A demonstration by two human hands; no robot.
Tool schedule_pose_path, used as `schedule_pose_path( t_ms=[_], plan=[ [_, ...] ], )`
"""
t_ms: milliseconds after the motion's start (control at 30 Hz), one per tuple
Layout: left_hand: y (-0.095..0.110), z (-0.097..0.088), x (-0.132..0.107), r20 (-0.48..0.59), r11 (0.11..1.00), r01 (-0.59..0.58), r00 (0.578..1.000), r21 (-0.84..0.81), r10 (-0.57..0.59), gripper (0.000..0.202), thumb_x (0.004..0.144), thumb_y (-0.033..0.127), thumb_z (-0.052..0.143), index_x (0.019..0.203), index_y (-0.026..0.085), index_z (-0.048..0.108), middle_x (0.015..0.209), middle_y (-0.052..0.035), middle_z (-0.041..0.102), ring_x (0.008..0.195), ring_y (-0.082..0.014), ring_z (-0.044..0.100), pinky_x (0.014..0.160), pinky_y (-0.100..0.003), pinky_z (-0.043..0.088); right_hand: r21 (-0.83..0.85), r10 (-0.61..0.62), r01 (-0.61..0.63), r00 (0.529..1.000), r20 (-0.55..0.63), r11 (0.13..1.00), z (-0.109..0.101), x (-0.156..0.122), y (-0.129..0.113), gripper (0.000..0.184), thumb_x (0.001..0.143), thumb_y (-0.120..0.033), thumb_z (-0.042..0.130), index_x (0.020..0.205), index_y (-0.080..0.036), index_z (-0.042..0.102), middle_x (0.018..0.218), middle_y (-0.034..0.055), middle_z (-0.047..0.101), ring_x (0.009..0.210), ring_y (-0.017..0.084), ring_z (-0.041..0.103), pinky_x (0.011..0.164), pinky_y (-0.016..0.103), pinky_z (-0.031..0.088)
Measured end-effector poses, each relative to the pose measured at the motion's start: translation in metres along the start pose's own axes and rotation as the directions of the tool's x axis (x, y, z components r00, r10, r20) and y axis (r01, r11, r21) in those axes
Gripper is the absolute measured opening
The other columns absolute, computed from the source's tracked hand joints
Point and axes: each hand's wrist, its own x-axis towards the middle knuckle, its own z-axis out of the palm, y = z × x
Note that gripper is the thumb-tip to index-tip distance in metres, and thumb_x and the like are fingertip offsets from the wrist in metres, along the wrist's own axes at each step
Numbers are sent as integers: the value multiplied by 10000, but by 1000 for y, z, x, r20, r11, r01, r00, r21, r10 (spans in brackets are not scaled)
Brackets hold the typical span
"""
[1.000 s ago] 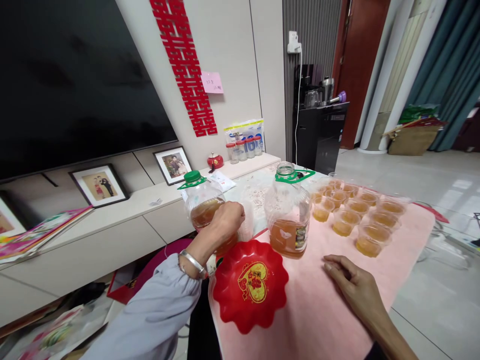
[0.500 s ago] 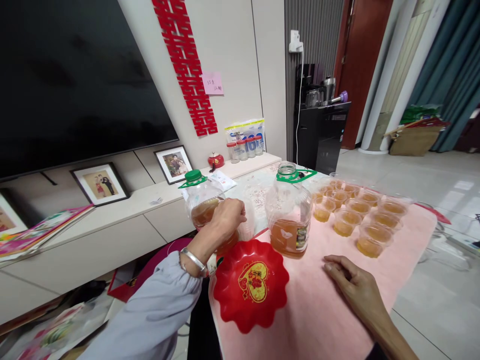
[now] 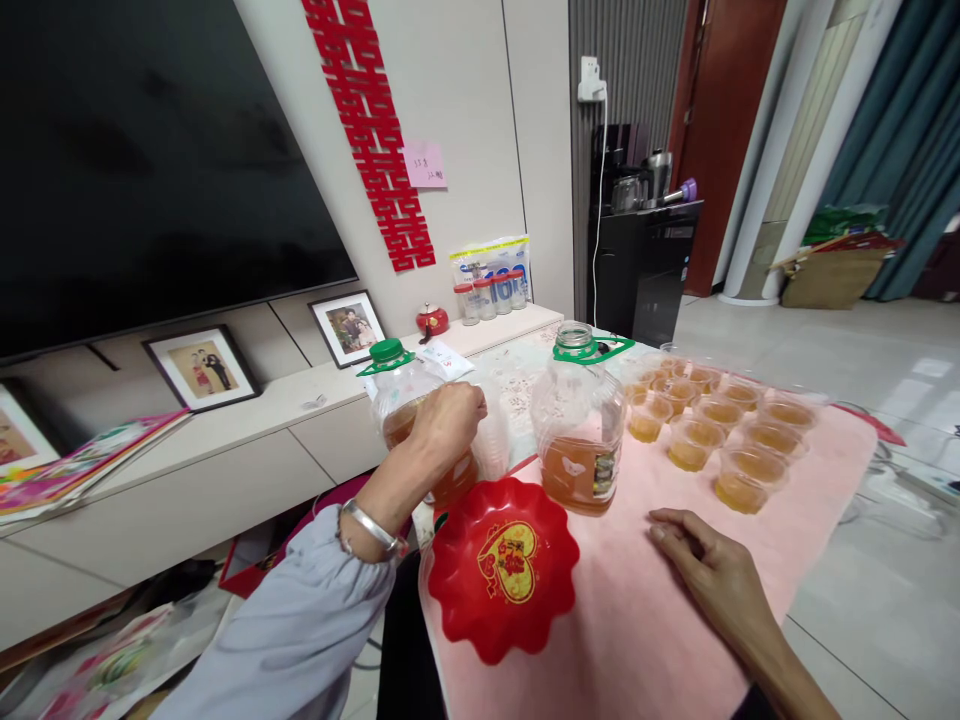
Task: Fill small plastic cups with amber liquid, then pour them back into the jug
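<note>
My left hand [image 3: 448, 418] is curled, fingers closed on the top of a stack of clear plastic cups [image 3: 496, 445]. It partly covers a capped jug of amber liquid [image 3: 397, 390] with a green lid. A second jug [image 3: 579, 425], uncapped and with a green handle, stands to the right, about a third full. My right hand [image 3: 709, 580] lies on the pink cloth [image 3: 637, 640] with loose fingers, holding nothing. A red scalloped plate [image 3: 501, 568] with a heart design sits between my hands.
Several clear cups of amber liquid [image 3: 720, 425] stand in rows at the far right of the cloth. Behind are a low white cabinet [image 3: 225, 470] with framed photos, a large dark TV [image 3: 150, 150], small jars [image 3: 487, 295] and a black cabinet [image 3: 637, 265].
My left hand has lifted a little and shifted slightly right at the cup stack. My right hand and the jugs have stayed put.
</note>
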Motion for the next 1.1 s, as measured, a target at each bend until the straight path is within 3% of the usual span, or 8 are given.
schedule_pose_path(
  t_ms=[200,300,367,467,633,733,967,1100],
  plan=[
    [1,-32,-26,-112,1000,-14,994,23,16,220,1023,213,549,1111,158,744,1187,-86,768,1123,-235,704,984,-396,532,-5,4,-4,1000,-5,1000,-2,-2,-9,525,800,-701,693,1011,-231,791,943,64,801,719,211,703,644,309,552],
    [-1,-36,-47,-92,999,-52,995,-16,50,225,1002,197,566,1096,171,770,1156,-81,791,1106,-260,709,950,-359,488,-8,11,-11,1000,2,1000,-4,-3,-13,531,807,-700,690,1015,-222,789,915,63,792,641,188,639,580,308,505],
    [-2,-28,-60,-37,994,-96,995,-59,94,199,981,176,591,1047,191,778,1098,-57,799,1051,-227,713,924,-326,480,-5,13,-13,1000,8,1000,-5,-4,-14,531,814,-694,689,1027,-218,787,917,63,789,638,183,621,575,307,490],
    [-3,0,-77,68,981,-152,985,-122,161,182,981,185,589,919,196,760,1058,-46,785,1002,-197,708,862,-294,481,-4,17,-17,1000,19,1000,-6,-4,-14,525,818,-684,700,1038,-214,784,868,54,772,617,170,584,571,301,470],
    [-8,55,-90,184,981,-127,971,-147,154,218,997,205,541,901,190,736,1083,-64,750,1023,-223,702,845,-322,465,2,43,-43,999,27,999,-6,-5,-14,537,819,-685,710,1056,-209,784,664,16,672,539,151,493,495,287,383],
    [-10,76,-93,223,982,-110,964,-152,142,264,1008,189,496,848,185,705,1035,-55,723,958,-198,683,809,-314,442,15,55,-55,998,16,998,-4,-4,-16,569,801,-698,714,1062,-197,780,667,22,673,519,146,474,474,287,363],
    [-8,88,-98,260,981,-60,960,-184,107,262,1038,227,495,924,162,722,1088,-75,708,1015,-213,679,841,-322,451,23,38,-38,999,7,999,-5,-5,-20,540,788,-677,730,1031,-198,787,696,30,697,527,145,477,482,288,371],
    [-10,87,-100,245,971,-54,963,-235,113,254,1041,308,536,1062,165,746,1157,-88,704,1062,-253,693,884,-360,481,25,25,-25,1000,-3,999,-5,-4,-22,505,794,-669,727,1006,-215,791,776,45,744,592,167,553,553,299,455]
  ],
)
